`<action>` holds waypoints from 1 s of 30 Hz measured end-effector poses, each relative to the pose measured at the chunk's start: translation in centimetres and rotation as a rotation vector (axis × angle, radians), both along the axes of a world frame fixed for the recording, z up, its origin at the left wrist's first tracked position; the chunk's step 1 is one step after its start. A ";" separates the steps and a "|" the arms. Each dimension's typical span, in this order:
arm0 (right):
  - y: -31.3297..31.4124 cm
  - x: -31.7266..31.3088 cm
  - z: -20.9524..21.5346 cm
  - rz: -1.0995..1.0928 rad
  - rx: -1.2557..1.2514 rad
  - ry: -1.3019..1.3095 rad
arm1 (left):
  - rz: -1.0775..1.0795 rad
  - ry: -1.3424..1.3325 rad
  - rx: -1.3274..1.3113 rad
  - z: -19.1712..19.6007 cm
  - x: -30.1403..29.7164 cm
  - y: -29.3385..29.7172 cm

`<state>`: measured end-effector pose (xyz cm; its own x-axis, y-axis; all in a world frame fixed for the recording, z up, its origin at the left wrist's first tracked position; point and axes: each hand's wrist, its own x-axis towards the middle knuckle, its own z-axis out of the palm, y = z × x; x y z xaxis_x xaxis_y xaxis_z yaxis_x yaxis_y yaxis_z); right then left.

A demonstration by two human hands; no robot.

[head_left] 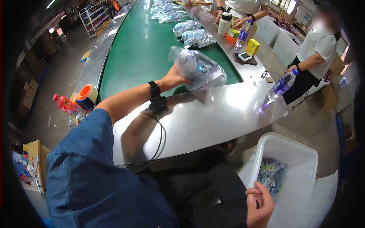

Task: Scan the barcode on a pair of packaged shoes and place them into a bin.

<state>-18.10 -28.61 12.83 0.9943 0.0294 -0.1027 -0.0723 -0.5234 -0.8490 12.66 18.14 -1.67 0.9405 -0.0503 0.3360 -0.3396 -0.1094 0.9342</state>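
Observation:
My left hand (174, 79) is closed on the near side of a clear plastic bag (201, 70). The bag is puffed and crinkled, with pale and bluish contents I cannot make out. It is held at the near end of the green conveyor belt (133, 57), by the metal table edge. Low on the right, my right hand (261, 205) is curled in, and nothing shows between its fingers. It is over the near left part of a white bin (300, 155), where a heap of small clear packets (272, 174) lies.
More filled clear bags (195, 36) lie farther up the belt. A purple-labelled bottle (281, 86) stands on the metal tabletop (182, 125) at the right. At the left are a red-capped bottle (64, 103) and tape rolls (86, 95). Two people stand beyond the right side.

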 end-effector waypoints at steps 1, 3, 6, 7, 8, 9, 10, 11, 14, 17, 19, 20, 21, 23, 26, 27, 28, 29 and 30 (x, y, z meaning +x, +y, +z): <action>-0.4 -0.1 -0.8 0.030 0.015 -0.038 | -0.004 0.012 0.003 0.5 -1.0 -0.1; 0.9 1.1 -0.7 0.014 0.084 -0.054 | -0.073 0.197 0.022 1.7 -2.7 -0.8; 3.7 4.4 0.9 0.165 -0.084 -0.298 | 0.055 -0.263 0.394 2.1 -5.7 -2.6; 4.8 5.0 1.4 0.196 -0.137 -0.362 | 0.104 -0.574 0.542 1.8 -6.2 -3.3; 6.0 5.2 1.9 0.218 -0.195 -0.422 | 0.112 -0.693 0.711 2.2 -6.7 -4.7; 6.9 5.5 2.3 0.242 -0.175 -0.453 | -0.049 -0.516 0.272 2.2 -7.6 -7.1; 7.3 5.8 2.3 0.249 -0.245 -0.547 | -0.061 -0.558 0.349 2.6 -8.3 -9.2; 7.7 6.1 2.1 0.242 -0.272 -0.589 | -0.074 -0.601 0.424 3.1 -9.1 -11.2; 8.7 5.5 2.0 0.202 -0.272 -0.553 | -0.110 -0.533 0.293 4.6 -11.8 -16.7; 7.9 5.1 0.0 0.098 -0.338 -0.640 | -0.164 -0.595 0.292 5.5 -14.0 -21.5; 5.8 5.3 -0.2 0.046 -0.308 -0.704 | -0.194 -0.574 0.230 5.1 -13.8 -23.3; 4.5 5.1 -0.1 0.002 -0.299 -0.710 | -0.268 -0.526 0.243 5.7 -14.1 -23.6; 3.1 4.8 0.4 -0.041 -0.290 -0.718 | -0.326 -0.525 0.165 5.8 -14.2 -24.4; -1.2 4.9 0.0 -0.141 -0.325 -0.745 | -0.397 -0.506 0.295 7.5 -15.3 -25.2; -8.1 3.9 -1.7 -0.374 -0.189 -0.609 | -0.656 -0.170 0.374 6.2 -13.8 -23.5; -10.2 3.3 -2.6 -0.470 -0.160 -0.560 | -0.622 0.040 0.423 5.6 -13.2 -22.6; -12.3 2.7 -3.6 -0.482 -0.168 -0.552 | -0.560 0.140 0.490 4.4 -12.0 -21.1; -14.3 2.0 -4.6 -0.521 -0.242 -0.512 | -0.576 0.197 0.457 4.0 -11.1 -20.1; -16.1 1.4 -6.0 -0.557 -0.315 -0.468 | -0.508 0.295 0.430 3.4 -10.5 -19.3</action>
